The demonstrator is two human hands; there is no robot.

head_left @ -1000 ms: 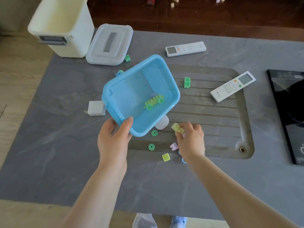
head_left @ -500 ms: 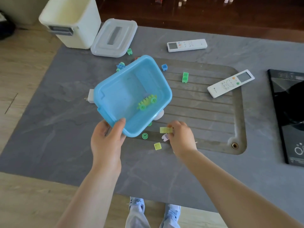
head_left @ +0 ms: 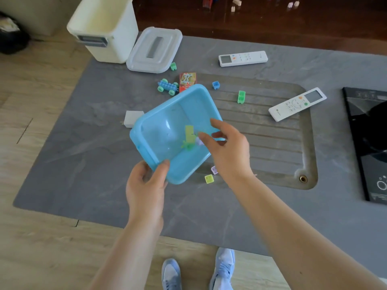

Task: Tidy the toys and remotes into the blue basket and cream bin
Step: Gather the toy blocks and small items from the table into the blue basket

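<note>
My left hand [head_left: 146,185] grips the near corner of the blue basket [head_left: 167,114], holding it tilted above the grey table. My right hand [head_left: 228,151] hovers over the basket's right side with fingers spread and loose. A yellow brick [head_left: 189,132] is blurred inside the basket, just off those fingertips, above a green wheeled toy [head_left: 187,145]. The cream bin [head_left: 104,28] stands at the far left corner. Two white remotes lie on the table, one at the back [head_left: 243,58] and one on the right [head_left: 297,104].
Loose on the table are a blue toy car [head_left: 167,86], red card box [head_left: 187,80], blue brick [head_left: 215,84], green brick [head_left: 241,96], small yellow [head_left: 209,178] and lilac [head_left: 214,170] pieces, white charger [head_left: 132,119] and a grey lid [head_left: 155,49]. A black hob [head_left: 368,143] is at the right.
My right hand lifted the yellow brick from the table up over the basket and let it go. The basket rose slightly in my left hand.
</note>
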